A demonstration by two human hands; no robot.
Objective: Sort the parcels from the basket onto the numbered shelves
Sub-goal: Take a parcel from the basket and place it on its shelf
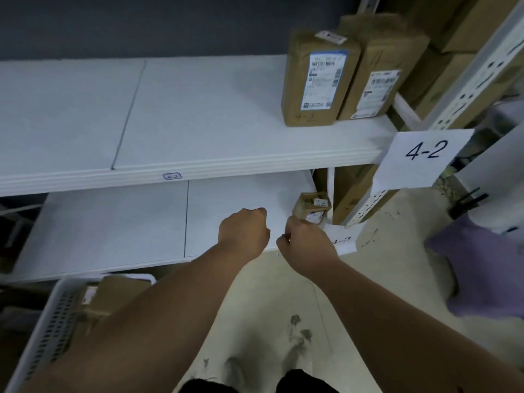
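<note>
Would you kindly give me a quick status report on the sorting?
Left hand and right hand curled, holding nothing, over shelf 4-3. Small parcel stands on it, right end. Basket holds more parcels. Nothing in the way.

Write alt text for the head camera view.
Both hands, left hand and right hand, reach toward a small parcel on shelf 4-3. Two taller parcels stand on shelf 4-2; a white basket sits lower left.

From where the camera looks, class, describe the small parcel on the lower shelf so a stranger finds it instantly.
Find the lower shelf, tagged 4-3. At its right end, just beyond the right hand, stands the small parcel. It is brown like the two 4-2 parcels above, but far smaller and alone.
</note>
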